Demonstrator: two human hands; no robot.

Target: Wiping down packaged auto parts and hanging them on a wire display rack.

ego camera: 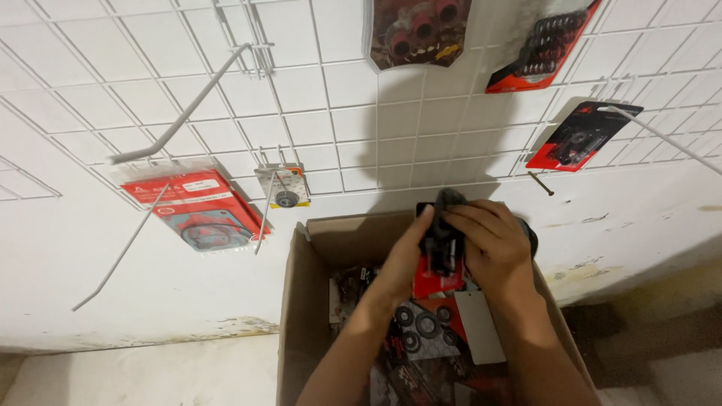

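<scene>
I see my left hand (402,263) and right hand (492,244) both clamped on a red-and-black card packet of parts (442,252), above the open brown cardboard box (301,301) (at six o'clock below the white wire grid (301,113)).

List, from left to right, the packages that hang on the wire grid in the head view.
Flat red gasket pack → small bearing card → clear pack of dark red rollers → red pack of springs → red-and-black parts card.

Red-black blister pack (440,263), upright above open carton, contents possibly black part.
</scene>
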